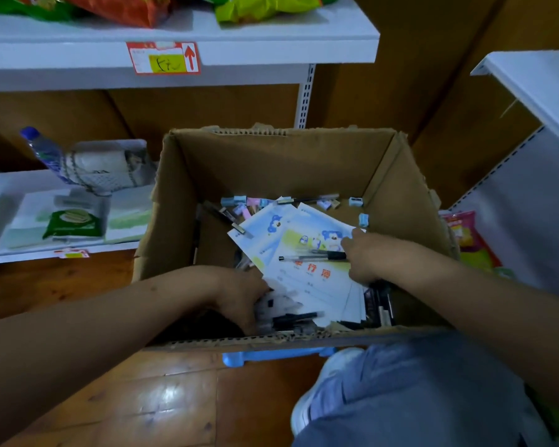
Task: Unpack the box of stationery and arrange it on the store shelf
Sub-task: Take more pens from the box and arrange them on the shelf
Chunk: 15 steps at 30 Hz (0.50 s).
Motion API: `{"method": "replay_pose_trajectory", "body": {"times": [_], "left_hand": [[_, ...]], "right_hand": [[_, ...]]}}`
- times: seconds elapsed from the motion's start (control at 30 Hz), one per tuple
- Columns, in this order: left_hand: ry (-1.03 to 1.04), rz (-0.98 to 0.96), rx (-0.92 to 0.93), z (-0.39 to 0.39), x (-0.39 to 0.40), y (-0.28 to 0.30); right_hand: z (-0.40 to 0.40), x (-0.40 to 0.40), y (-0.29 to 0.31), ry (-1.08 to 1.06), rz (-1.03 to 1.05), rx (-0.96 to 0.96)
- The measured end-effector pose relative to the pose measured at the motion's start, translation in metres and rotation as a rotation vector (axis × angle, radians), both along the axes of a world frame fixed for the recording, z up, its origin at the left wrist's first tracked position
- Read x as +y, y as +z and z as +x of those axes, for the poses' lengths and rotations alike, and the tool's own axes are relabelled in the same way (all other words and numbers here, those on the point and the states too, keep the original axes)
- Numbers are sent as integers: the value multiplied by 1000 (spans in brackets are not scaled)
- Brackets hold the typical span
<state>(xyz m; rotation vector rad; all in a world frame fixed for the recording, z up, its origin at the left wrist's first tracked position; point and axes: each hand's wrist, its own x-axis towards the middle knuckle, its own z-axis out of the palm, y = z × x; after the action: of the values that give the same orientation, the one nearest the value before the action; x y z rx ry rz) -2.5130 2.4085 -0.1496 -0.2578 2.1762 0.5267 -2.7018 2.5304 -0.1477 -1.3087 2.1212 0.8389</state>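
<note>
Two hands in cardboard box (281, 162), left hand (242, 298) gripping pens (291, 319), right hand (365, 256) pinching "行" notebook (310, 279).

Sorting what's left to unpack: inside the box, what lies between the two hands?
In the head view, fanned exercise books with a pen on top lie between left hand and right hand.

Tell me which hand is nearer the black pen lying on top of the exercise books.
Right. The right hand touches the black pen at its cap end; the left hand is lower left, gripping pens at the box's near edge.
</note>
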Motion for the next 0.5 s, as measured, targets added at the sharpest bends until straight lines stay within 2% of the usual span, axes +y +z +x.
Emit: {"method": "replay_pose_trajectory", "body": {"times": [0.2, 0.37, 0.4, 0.5], "left_hand": [[-43, 38, -149, -2, -1, 0], [-20, 69, -157, -2, -10, 0], [-18, 79, -151, -2, -12, 0], [-45, 77, -157, -2, -13, 0]], "right_hand": [[-8, 3, 6, 299, 211, 87], [-18, 3, 19, 272, 292, -19], [-13, 3, 25, 310, 333, -5], [10, 1, 34, 600, 444, 211]]}}
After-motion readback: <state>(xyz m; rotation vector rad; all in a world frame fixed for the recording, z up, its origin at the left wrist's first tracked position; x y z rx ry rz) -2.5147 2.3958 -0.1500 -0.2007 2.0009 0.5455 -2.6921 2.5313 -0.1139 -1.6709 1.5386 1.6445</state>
